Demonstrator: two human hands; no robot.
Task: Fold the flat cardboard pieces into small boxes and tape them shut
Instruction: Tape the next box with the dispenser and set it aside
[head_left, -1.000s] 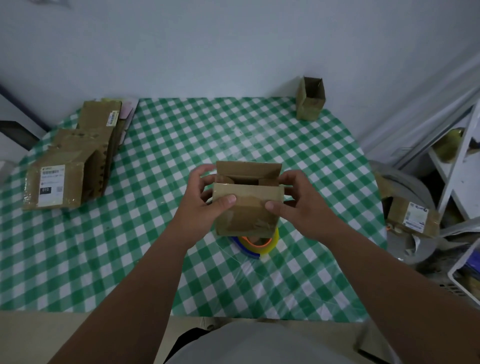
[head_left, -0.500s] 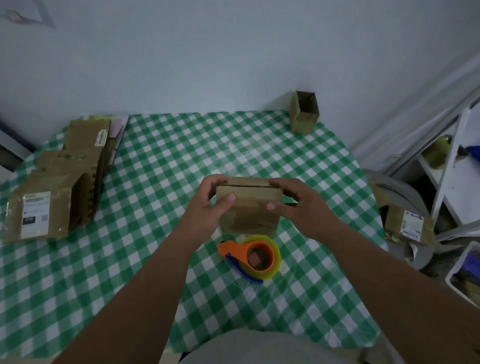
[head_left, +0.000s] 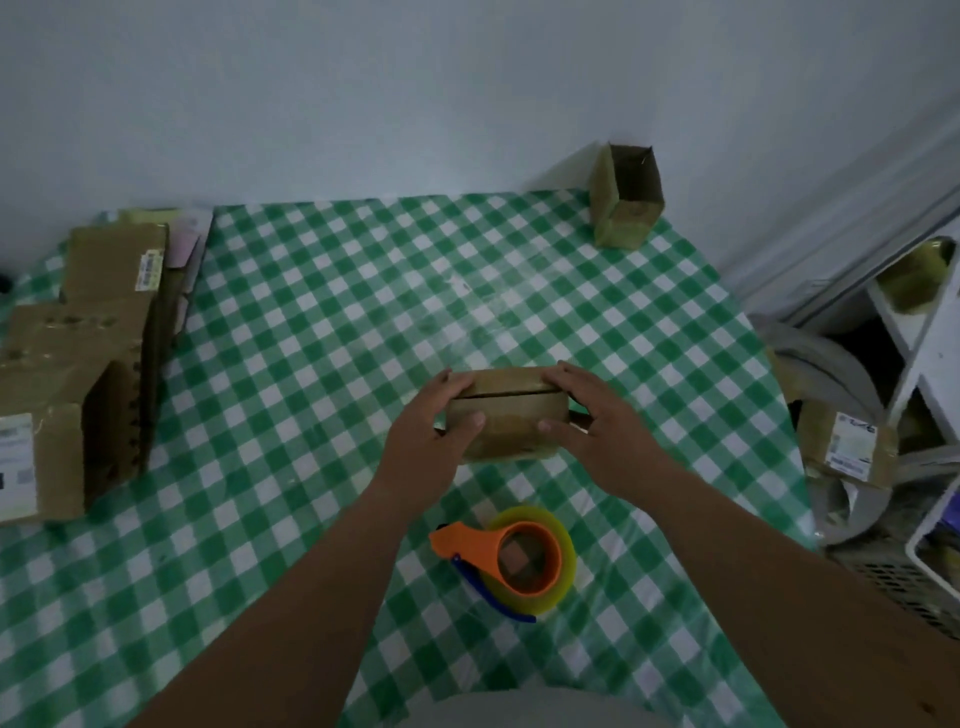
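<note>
Now your left hand and right hand clasp the box at mid-table, pressing its top flaps closed along the seam. Folding appears done; next, free one hand for the tape dispenser, lying just nearer.

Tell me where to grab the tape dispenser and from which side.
Grip the tape dispenser around its round yellow-and-orange body, coming from above on the right hand side. It lies flat, and its orange nose and blue blade edge point left, so the right rim looks the safer hold.
</note>
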